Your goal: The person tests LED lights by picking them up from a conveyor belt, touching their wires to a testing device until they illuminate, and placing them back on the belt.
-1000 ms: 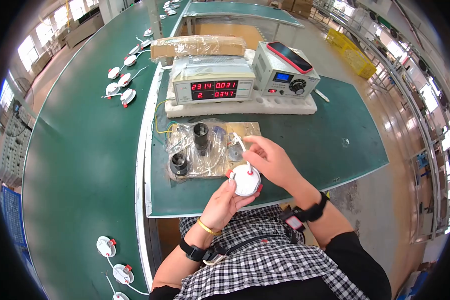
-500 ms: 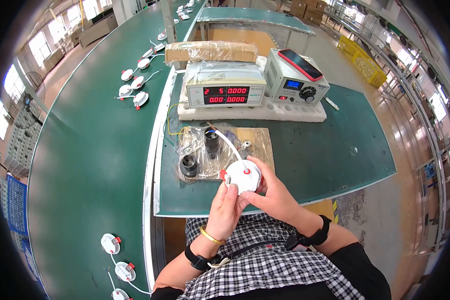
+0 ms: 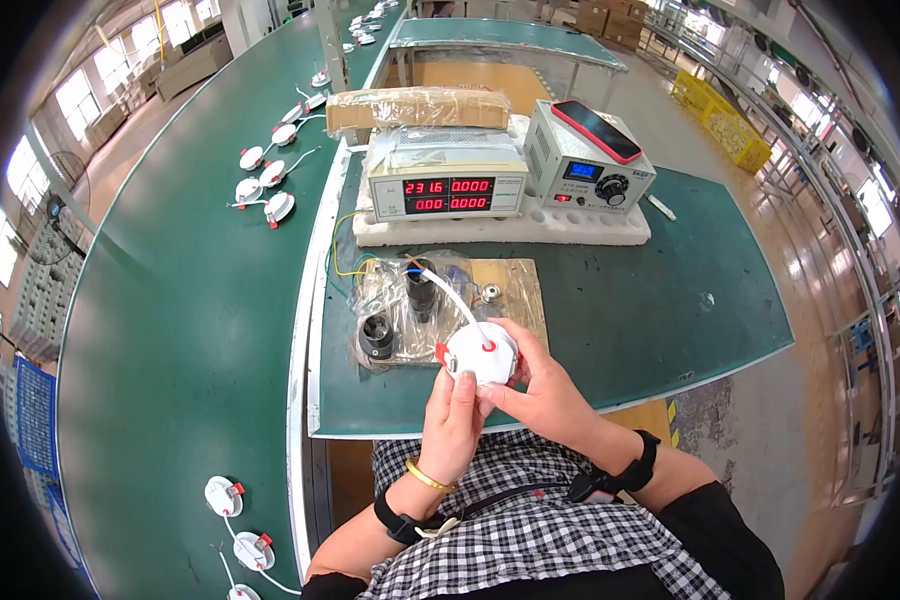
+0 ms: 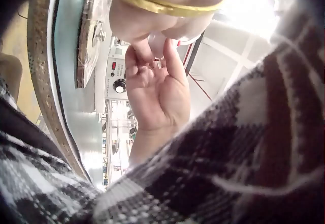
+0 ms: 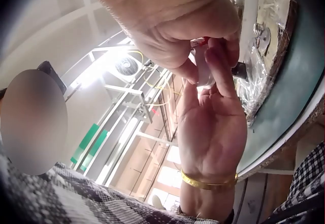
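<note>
A round white lamp [image 3: 482,354] with red-tipped clips is held between both hands above the bench's near edge. My left hand [image 3: 452,425] grips its lower left side, thumb on the back face. On the right side, my right hand [image 3: 542,393] holds the rim with thumb and fingers. From the lamp a white cable [image 3: 453,297] rises toward the black socket [image 3: 421,290], its bare wire ends over the socket's top. In the right wrist view, the lamp [image 5: 203,69] is partly hidden by the fingers of both hands.
Behind the socket board [image 3: 515,290] stand a meter [image 3: 448,190] with red digits and a grey power unit [image 3: 590,165] carrying a phone [image 3: 597,131]. Several similar lamps [image 3: 253,550] lie on the green conveyor [image 3: 170,400] at the left. A second black socket [image 3: 376,337] is nearby.
The right hand has moved from the cable to the lamp's rim. The cable end has shifted left, from the metal terminal to above the black socket. The meter's current and power digits dropped to zero.
</note>
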A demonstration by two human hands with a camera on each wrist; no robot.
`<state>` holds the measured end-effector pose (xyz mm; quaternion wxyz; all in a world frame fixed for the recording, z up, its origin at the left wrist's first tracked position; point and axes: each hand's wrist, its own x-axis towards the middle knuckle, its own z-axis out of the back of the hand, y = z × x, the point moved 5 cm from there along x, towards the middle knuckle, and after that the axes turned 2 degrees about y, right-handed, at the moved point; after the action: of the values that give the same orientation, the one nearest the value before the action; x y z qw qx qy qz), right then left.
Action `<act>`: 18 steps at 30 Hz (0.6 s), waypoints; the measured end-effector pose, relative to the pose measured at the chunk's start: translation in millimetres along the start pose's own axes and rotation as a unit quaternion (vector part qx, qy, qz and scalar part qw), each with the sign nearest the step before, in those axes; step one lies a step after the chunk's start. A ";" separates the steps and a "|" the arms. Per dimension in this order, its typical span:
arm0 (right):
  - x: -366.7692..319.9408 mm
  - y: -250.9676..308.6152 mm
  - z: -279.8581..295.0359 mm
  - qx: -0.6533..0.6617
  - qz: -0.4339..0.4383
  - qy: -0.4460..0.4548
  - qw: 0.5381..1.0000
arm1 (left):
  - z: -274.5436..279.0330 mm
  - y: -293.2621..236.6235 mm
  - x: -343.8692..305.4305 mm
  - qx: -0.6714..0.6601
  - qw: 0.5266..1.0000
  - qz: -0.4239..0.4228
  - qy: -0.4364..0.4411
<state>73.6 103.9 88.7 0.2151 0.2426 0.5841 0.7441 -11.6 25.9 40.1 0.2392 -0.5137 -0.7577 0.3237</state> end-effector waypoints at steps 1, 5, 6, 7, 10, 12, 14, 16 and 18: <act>0.3 -0.2 0.1 0.000 0.005 -0.002 1.000 | -0.2 0.2 -0.1 0.000 1.000 0.000 0.000; 0.5 3.3 0.8 -0.008 -0.001 -0.003 1.000 | 3.1 4.1 0.4 0.007 1.000 0.003 -0.011; 0.3 2.6 0.8 -0.008 -0.001 -0.004 1.000 | 3.8 4.7 0.3 0.009 1.000 0.001 -0.013; 0.5 0.7 1.0 -0.010 -0.001 -0.003 1.000 | 3.2 4.3 0.4 0.009 1.000 0.001 -0.012; 0.0 1.0 0.1 -0.012 0.001 -0.007 1.000 | 0.0 1.5 0.3 0.019 1.000 -0.010 0.000; 0.3 0.7 0.3 -0.012 0.004 -0.009 1.000 | -1.7 0.8 1.1 0.013 1.000 -0.016 -0.007; 0.4 -3.9 0.0 -0.018 -0.001 -0.004 1.000 | 4.0 6.9 1.2 0.005 1.000 0.004 -0.014; 2.7 -3.8 0.6 0.002 -0.036 0.019 0.999 | 8.3 10.3 -0.5 -0.006 0.999 0.025 -0.027; 4.0 -9.8 0.9 0.022 -0.073 0.045 0.996 | 5.6 8.4 -0.5 -0.070 0.996 0.047 -0.014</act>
<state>71.4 109.3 79.7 0.2375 0.1704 0.6259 0.7231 -10.0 26.3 30.0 0.1762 -0.5599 -0.7568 0.2877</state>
